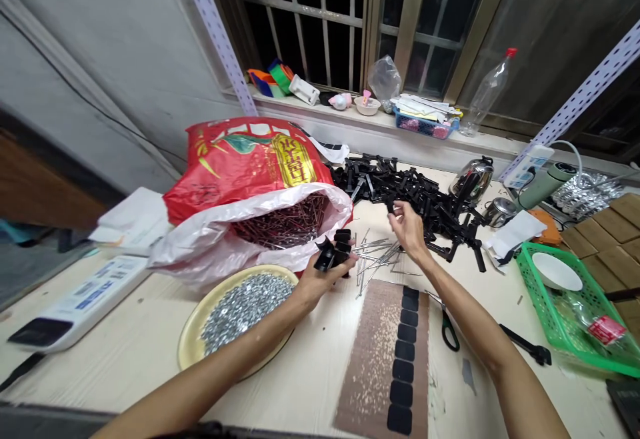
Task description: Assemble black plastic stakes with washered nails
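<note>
My left hand (320, 283) is closed around several black plastic parts (326, 255) with square, padded-looking ends, just in front of the bag's mouth. At the near edge of a heap of black plastic parts (417, 192), my right hand (409, 229) has its fingertips pinched on a black part (391, 205). Loose long metal screws or nails (373, 252) lie between the two hands. Below them, a brown board (367, 365) carries a column of black rounded-square pads (403, 371). A yellow bowl (187, 339) of small shiny metal pieces (245, 309) sits beside my left forearm.
A red bag (240, 159) full of thin metal rods lies open at the left. Scissors (450, 332) lie beside my right forearm. Further right are a black tool (527, 345), a green basket (537, 305) and cardboard boxes (613, 225). A white device (85, 305) lies at the left.
</note>
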A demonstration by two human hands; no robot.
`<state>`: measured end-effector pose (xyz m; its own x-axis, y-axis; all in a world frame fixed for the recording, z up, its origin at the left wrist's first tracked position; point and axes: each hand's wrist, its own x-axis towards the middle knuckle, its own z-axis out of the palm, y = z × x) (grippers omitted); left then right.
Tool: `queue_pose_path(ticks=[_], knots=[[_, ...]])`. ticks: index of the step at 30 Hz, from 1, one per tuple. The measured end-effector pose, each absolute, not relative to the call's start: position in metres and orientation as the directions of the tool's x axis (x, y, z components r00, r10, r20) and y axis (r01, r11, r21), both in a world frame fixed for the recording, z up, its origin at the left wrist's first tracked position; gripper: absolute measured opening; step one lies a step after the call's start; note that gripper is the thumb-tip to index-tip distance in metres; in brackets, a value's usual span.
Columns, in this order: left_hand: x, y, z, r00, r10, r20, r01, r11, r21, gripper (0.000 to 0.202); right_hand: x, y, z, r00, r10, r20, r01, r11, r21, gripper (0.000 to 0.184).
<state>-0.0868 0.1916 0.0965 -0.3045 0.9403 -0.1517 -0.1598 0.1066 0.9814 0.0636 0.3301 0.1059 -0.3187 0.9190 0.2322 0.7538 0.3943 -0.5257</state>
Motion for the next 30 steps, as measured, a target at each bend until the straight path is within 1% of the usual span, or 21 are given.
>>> queue_pose_path(ticks=[1, 2, 4, 6, 8, 9, 11, 12, 13, 14, 15, 16, 17, 18, 19, 21, 23, 27, 30], knots=[[-0.089, 0.19, 0.098, -0.317, 0.941, -0.114, -0.156, 0.067, 0.986, 0.039, 0.059, 0.312, 0.107, -0.37, 0.891, 0.264, 0.63, 0.449, -0.633, 0.032], [-0.092, 0.187, 0.099, -0.331, 0.94, -0.084, -0.156, 0.034, 0.987, 0.039, 0.054, 0.293, 0.107, -0.42, 0.861, 0.286, 0.509, 0.485, -0.711, 0.031], [-0.097, 0.179, 0.102, -0.334, 0.941, -0.064, -0.174, 0.005, 0.985, 0.04, 0.042, 0.256, 0.106, -0.492, 0.809, 0.321, 0.341, 0.519, -0.784, 0.025], [-0.104, 0.166, 0.106, -0.284, 0.955, -0.089, -0.231, 0.021, 0.973, 0.041, 0.029, 0.227, 0.108, -0.531, 0.766, 0.363, 0.249, 0.55, -0.797, 0.02], [-0.113, 0.15, 0.11, -0.243, 0.963, -0.113, -0.294, 0.038, 0.955, 0.043, 0.019, 0.209, 0.114, -0.588, 0.71, 0.387, 0.196, 0.589, -0.784, 0.02], [-0.118, 0.141, 0.112, -0.258, 0.959, -0.119, -0.314, 0.033, 0.949, 0.045, 0.014, 0.204, 0.119, -0.633, 0.671, 0.385, 0.176, 0.61, -0.773, 0.021], [-0.128, 0.124, 0.115, -0.36, 0.923, -0.137, -0.327, 0.013, 0.945, 0.048, 0.009, 0.201, 0.129, -0.749, 0.569, 0.338, 0.157, 0.649, -0.744, 0.024], [-0.133, 0.116, 0.116, -0.425, 0.892, -0.153, -0.326, 0.007, 0.945, 0.048, 0.008, 0.203, 0.135, -0.795, 0.533, 0.288, 0.184, 0.665, -0.724, 0.026], [-0.138, 0.108, 0.117, -0.485, 0.858, -0.171, -0.325, 0.005, 0.946, 0.048, 0.009, 0.207, 0.14, -0.822, 0.526, 0.22, 0.256, 0.684, -0.683, 0.027], [-0.142, 0.102, 0.116, -0.53, 0.828, -0.186, -0.324, 0.005, 0.946, 0.048, 0.011, 0.212, 0.145, -0.818, 0.562, 0.127, 0.387, 0.699, -0.602, 0.028], [-0.145, 0.096, 0.116, -0.558, 0.807, -0.195, -0.32, 0.007, 0.947, 0.047, 0.013, 0.218, 0.148, -0.775, 0.632, 0.028, 0.544, 0.688, -0.48, 0.029], [-0.148, 0.091, 0.116, -0.569, 0.799, -0.196, -0.313, 0.009, 0.95, 0.047, 0.017, 0.223, 0.15, -0.698, 0.714, -0.056, 0.687, 0.646, -0.333, 0.03], [-0.149, 0.087, 0.115, -0.571, 0.8, -0.186, -0.301, 0.008, 0.954, 0.046, 0.02, 0.229, 0.15, -0.607, 0.786, -0.118, 0.79, 0.582, -0.193, 0.03], [-0.149, 0.084, 0.114, -0.566, 0.806, -0.173, -0.283, 0.007, 0.959, 0.045, 0.023, 0.233, 0.149, -0.529, 0.832, -0.166, 0.848, 0.523, -0.084, 0.029], [-0.147, 0.083, 0.114, -0.561, 0.813, -0.155, -0.259, 0.006, 0.966, 0.043, 0.024, 0.235, 0.145, -0.478, 0.854, -0.207, 0.874, 0.485, -0.018, 0.027], [-0.141, 0.082, 0.113, -0.549, 0.827, -0.12, -0.207, 0.004, 0.978, 0.037, 0.023, 0.236, 0.136, -0.442, 0.859, -0.259, 0.887, 0.461, 0.016, 0.025], [-0.133, 0.085, 0.112, -0.524, 0.845, -0.106, -0.178, 0.013, 0.984, 0.034, 0.017, 0.232, 0.124, -0.418, 0.863, -0.284, 0.893, 0.447, 0.042, 0.027], [-0.12, 0.093, 0.105, -0.458, 0.876, -0.15, -0.199, 0.064, 0.978, 0.036, 0.004, 0.227, 0.109, -0.376, 0.874, -0.307, 0.909, 0.412, 0.06, 0.027], [-0.118, 0.1, 0.099, -0.448, 0.872, -0.196, -0.237, 0.096, 0.967, 0.029, 0.003, 0.231, 0.107, -0.338, 0.891, -0.304, 0.926, 0.372, 0.059, 0.03]])
